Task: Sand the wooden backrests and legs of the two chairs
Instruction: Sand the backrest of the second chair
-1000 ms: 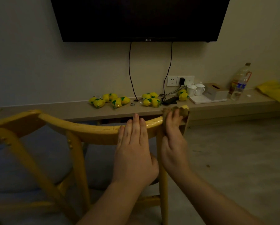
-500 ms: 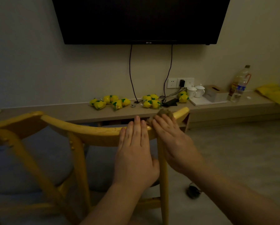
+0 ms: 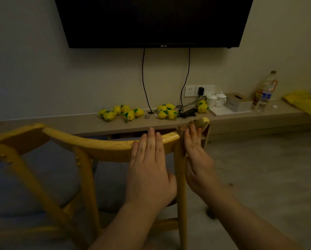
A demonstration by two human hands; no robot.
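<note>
A yellow wooden chair stands right in front of me, its curved backrest rail (image 3: 100,147) running from the left edge to a tip at the right. My left hand (image 3: 149,165) lies flat on the rail with straight fingers. Beside it, my right hand (image 3: 196,156) presses a brownish piece of sandpaper (image 3: 198,123) against the rail's right end, fingers straight over it. The rear leg (image 3: 180,195) drops down between my two hands. A grey seat cushion (image 3: 33,186) shows behind the slats. Only one chair is in view.
A long low shelf (image 3: 259,116) runs along the wall under a dark TV (image 3: 151,20). On it lie several yellow packets (image 3: 122,112), two white cups (image 3: 216,100), a tissue box (image 3: 235,101) and bottles (image 3: 264,92). Cables hang to a wall socket (image 3: 199,91). Bare floor spreads to the right.
My right hand slid the sandpaper left along the rail and then back right to the rail's end. My left hand stayed flat on the rail.
</note>
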